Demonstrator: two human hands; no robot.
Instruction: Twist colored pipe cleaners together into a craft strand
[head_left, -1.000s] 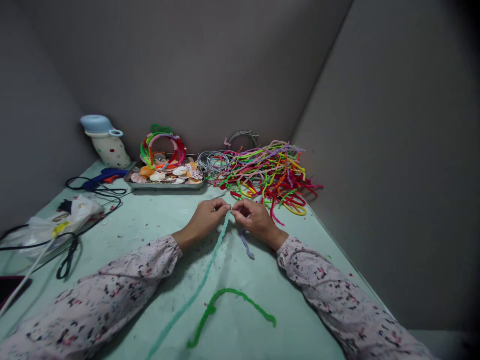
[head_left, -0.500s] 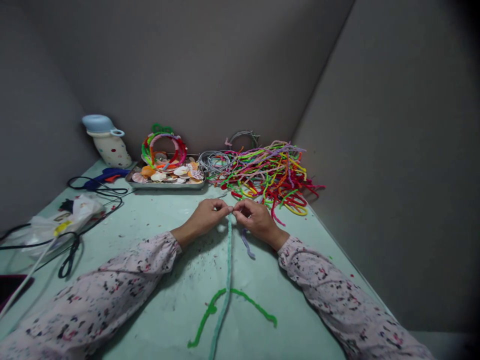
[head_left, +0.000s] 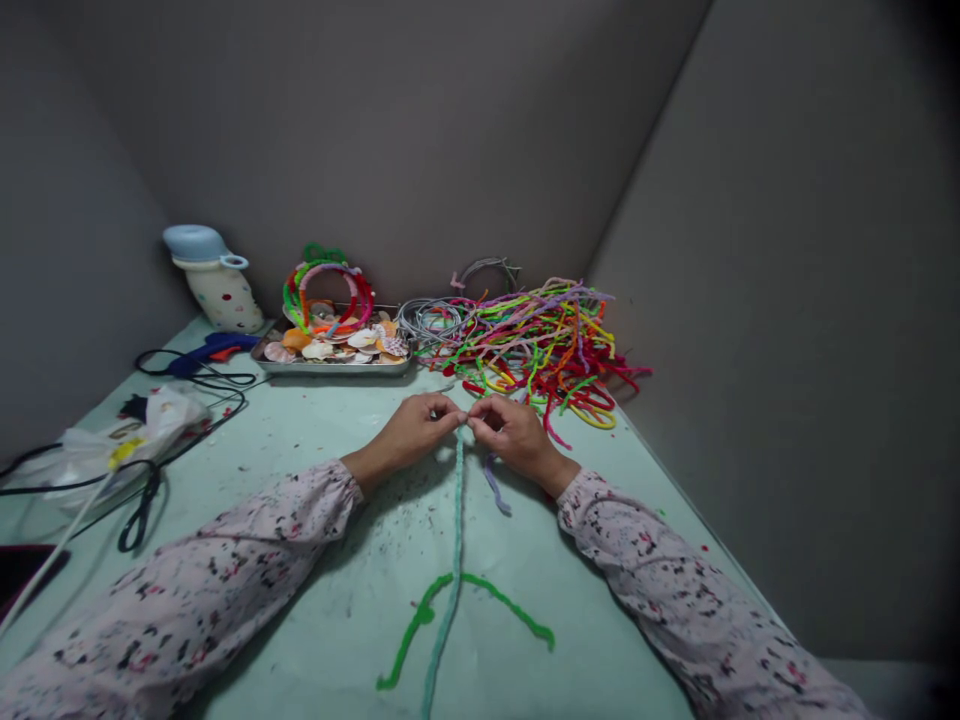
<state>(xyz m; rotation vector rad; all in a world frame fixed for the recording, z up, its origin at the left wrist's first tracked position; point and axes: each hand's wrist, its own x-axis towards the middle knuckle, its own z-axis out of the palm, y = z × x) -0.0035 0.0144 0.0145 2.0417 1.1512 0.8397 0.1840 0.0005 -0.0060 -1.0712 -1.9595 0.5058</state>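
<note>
Both hands meet over the middle of the table, fingertips almost touching. My left hand [head_left: 424, 428] is closed in a pinch at the upper end of a long pale-teal pipe cleaner [head_left: 458, 510], which runs down toward me. Thumb against forefinger, my right hand [head_left: 510, 430] pinches at the same end; the exact bit between its fingers is hidden. A bent green pipe cleaner [head_left: 510, 603] lies flat, crossed by the teal one. Partly under my right hand rests a short lavender pipe cleaner [head_left: 495, 487].
A metal tray [head_left: 337, 369] of seashells stands at the back, with colourful rings [head_left: 364, 300] on it. Right of it lies a heap of pipe cleaners [head_left: 547, 340] beside coiled grey wire [head_left: 435, 320]. At left are a bottle [head_left: 221, 290], blue tool [head_left: 202, 355], black cable [head_left: 142, 510] and plastic bag [head_left: 161, 425].
Almost nothing differs. Both hands keep their pinch at the teal pipe cleaner's end, and the whole view has shifted very slightly.
</note>
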